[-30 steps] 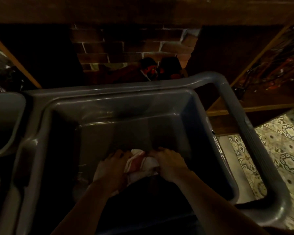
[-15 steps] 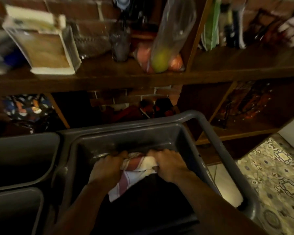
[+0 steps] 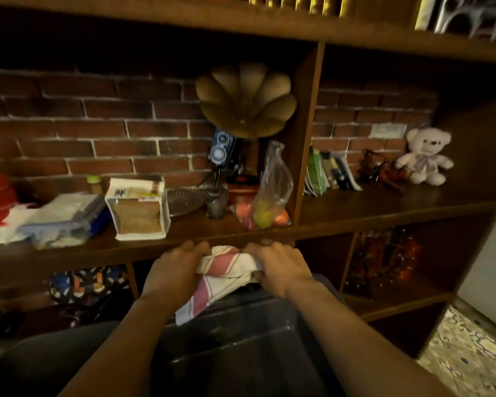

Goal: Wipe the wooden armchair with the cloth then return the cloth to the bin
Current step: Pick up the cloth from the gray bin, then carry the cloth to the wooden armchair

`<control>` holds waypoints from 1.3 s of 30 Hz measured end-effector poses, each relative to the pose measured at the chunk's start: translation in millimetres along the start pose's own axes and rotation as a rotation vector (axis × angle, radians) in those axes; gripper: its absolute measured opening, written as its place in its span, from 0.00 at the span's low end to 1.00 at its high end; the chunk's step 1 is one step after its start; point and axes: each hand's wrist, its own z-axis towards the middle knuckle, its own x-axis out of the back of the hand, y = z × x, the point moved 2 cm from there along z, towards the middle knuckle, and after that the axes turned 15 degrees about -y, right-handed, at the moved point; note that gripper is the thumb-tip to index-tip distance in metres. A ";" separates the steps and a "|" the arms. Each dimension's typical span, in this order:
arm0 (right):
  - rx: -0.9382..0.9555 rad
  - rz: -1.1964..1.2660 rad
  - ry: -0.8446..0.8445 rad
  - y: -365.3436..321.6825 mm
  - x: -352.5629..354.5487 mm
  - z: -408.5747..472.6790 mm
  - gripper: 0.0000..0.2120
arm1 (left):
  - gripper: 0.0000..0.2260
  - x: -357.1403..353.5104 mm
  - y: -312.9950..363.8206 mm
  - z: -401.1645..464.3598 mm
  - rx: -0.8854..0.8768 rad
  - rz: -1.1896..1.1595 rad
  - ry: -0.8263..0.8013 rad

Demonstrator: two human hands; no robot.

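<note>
Shelf unit [image 3: 384,209]: dark wood, fills most of the view, split by an upright divider into left and right compartments, with lower cubbies underneath.
Brick wall [image 3: 98,133]: red brick with pale mortar, showing behind the open shelves.
Bin [image 3: 241,345]: dark grey plastic, low in the view between the forearms, its inside in shadow.
Floor [image 3: 470,353]: patterned tile, bottom right corner.
Gramophone horn [image 3: 245,98]: brass-coloured, petal-shaped, at the back of the left compartment.
Cloth [image 3: 221,277]: white with pink stripes, bunched between both hands, held above the bin and in front of the shelf edge; one corner hangs down toward the bin.
Left hand [image 3: 173,270]: fingers curled closed over the cloth's left end, back of the hand up.
Right hand [image 3: 281,266]: fingers curled closed over the cloth's right end, back of the hand up.
Stacked papers and packets [image 3: 58,216]: lying at the left end of the shelf.
Paper bag [image 3: 138,209]: white with a clear window, upright, just right of the stack.
Plastic bag of fruit [image 3: 269,196]: clear, leaning against the divider.
Teddy bear [image 3: 425,156]: pale, seated in the right compartment.
Books [image 3: 330,174]: leaning in a row just right of the divider.
</note>
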 end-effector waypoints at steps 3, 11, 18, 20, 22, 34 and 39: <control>-0.009 -0.025 0.083 -8.7 35.2 -5.3 0.22 | 0.15 38.3 2.1 -3.0 -0.032 0.002 0.060; -0.122 -0.118 0.222 2.1 104.8 -45.7 0.24 | 0.17 105.0 38.4 4.9 -0.194 0.006 0.191; -0.348 -0.155 0.250 53.1 124.6 -115.5 0.25 | 0.17 111.3 120.8 24.5 -0.400 -0.006 0.236; -0.426 -0.159 0.262 75.1 125.6 -146.5 0.24 | 0.18 106.5 157.2 28.0 -0.470 -0.009 0.236; -0.509 -0.171 0.266 93.1 125.0 -179.4 0.25 | 0.18 99.9 194.4 31.4 -0.549 -0.039 0.218; -0.890 -0.228 0.292 212.2 122.0 -389.1 0.28 | 0.19 63.6 439.4 7.5 -0.937 -0.156 0.191; -1.002 -0.206 0.311 265.2 115.7 -479.6 0.27 | 0.17 47.5 549.9 -12.4 -1.064 -0.170 0.178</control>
